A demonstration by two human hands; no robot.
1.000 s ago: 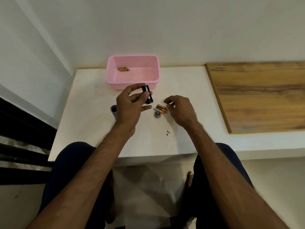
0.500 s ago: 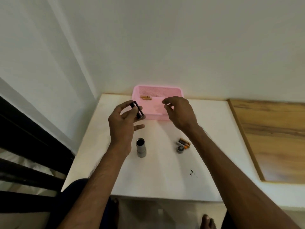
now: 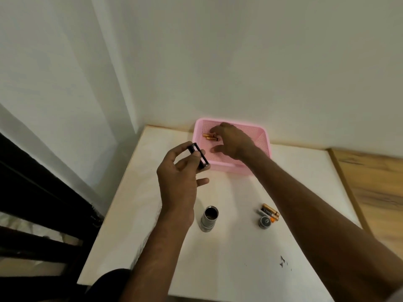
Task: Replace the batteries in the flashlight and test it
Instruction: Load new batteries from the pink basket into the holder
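The right hand [image 3: 234,141] has reached into the basket [image 3: 265,140], fingers loosely spread, tips just over the batteries [image 3: 209,137], which lie left-to-right at its far left. The left hand [image 3: 176,182] pinches the holder [image 3: 199,156] just beside the basket's near-left corner.

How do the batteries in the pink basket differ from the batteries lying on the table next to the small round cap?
The basket batteries lie inside the pink basket, near the right hand; the table batteries lie beside the cap, away from both hands. The basket batteries look mostly orange; the table batteries show black too. Both groups lie on their sides.
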